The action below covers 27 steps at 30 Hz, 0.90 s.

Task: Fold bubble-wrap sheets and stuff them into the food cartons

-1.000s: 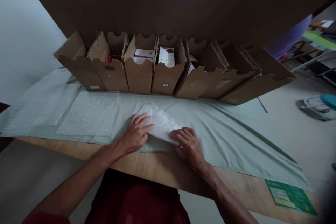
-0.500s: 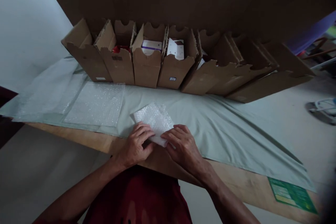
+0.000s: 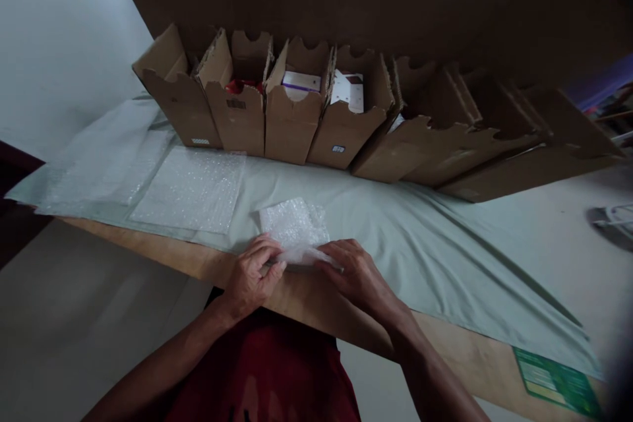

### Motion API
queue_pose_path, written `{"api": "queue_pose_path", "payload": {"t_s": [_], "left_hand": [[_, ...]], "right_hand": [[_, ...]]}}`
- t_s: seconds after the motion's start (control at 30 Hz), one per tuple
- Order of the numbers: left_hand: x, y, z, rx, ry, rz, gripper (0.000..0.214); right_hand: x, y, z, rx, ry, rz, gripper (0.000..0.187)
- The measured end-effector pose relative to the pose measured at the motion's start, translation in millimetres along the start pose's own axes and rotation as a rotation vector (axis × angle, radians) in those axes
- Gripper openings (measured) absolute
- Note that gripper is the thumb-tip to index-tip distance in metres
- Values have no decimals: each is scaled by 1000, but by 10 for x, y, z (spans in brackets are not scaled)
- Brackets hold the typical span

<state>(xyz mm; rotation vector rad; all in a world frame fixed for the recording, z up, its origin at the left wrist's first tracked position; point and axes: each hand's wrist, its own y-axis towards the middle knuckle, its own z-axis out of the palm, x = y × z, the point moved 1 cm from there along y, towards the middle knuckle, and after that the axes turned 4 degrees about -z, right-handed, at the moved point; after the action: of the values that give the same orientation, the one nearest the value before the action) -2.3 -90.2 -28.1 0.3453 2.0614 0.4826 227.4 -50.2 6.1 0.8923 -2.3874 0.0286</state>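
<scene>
A small piece of bubble wrap (image 3: 294,224) lies near the table's front edge, its near edge lifted and folded up. My left hand (image 3: 254,273) pinches the left end of that fold between thumb and fingers. At the fold's right end, my right hand (image 3: 353,270) is closed on the bubble wrap. Whether anything lies inside the wrap cannot be made out. Farther left, a larger flat bubble wrap sheet (image 3: 192,191) rests on the pale green cloth (image 3: 395,237), beside a stack of more bubble wrap (image 3: 96,155).
Several open cardboard bins (image 3: 291,122) stand in a row along the back, some holding a white box (image 3: 301,82), a white carton (image 3: 349,91) and something red (image 3: 242,86). A green printed sheet (image 3: 556,379) lies on the wooden table edge (image 3: 198,260) at right.
The near edge of the bubble wrap, flat and rolled before, is now raised into a loose fold between my hands. My view has shifted slightly, moving the bins rightward.
</scene>
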Motion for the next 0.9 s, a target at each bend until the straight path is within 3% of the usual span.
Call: {"api": "queue_pose_path", "payload": {"t_s": [0.33,0.53,0.9], "left_hand": [[0,-15,-76,38,-69,-78,12],[26,-53,-74,-47,46,-128,25],[91,-57,-128,-14,31,-207,23]], "right_hand": [[67,90,-84,-11,333,210,17],[17,115,-98,15,548,294,27],[-12,114,77,41,757,361,39]]}}
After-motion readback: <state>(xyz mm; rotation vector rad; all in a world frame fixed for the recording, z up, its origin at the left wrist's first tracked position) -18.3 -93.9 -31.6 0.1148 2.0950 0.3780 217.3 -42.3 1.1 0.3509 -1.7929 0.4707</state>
